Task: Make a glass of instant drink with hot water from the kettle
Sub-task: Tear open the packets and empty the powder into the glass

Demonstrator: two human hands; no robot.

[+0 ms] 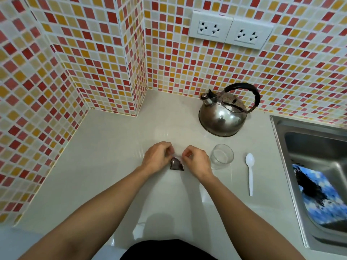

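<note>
A small dark brown drink sachet (176,164) hangs between my two hands over the white counter (105,166). My left hand (157,157) pinches its top left corner and my right hand (197,160) pinches its top right. An empty clear glass (221,156) stands just right of my right hand. To the right of the glass a white plastic spoon (250,173) lies on the counter, bowl pointing away from me. A steel kettle (224,113) with a black handle stands behind the glass near the tiled wall.
A steel sink (281,139) fills the right side, with a blue-and-white object (323,196) lying in its basin. Mosaic tile walls enclose the counter at the back and left, with a jutting corner (139,102). Two double sockets (231,30) sit on the back wall above the kettle.
</note>
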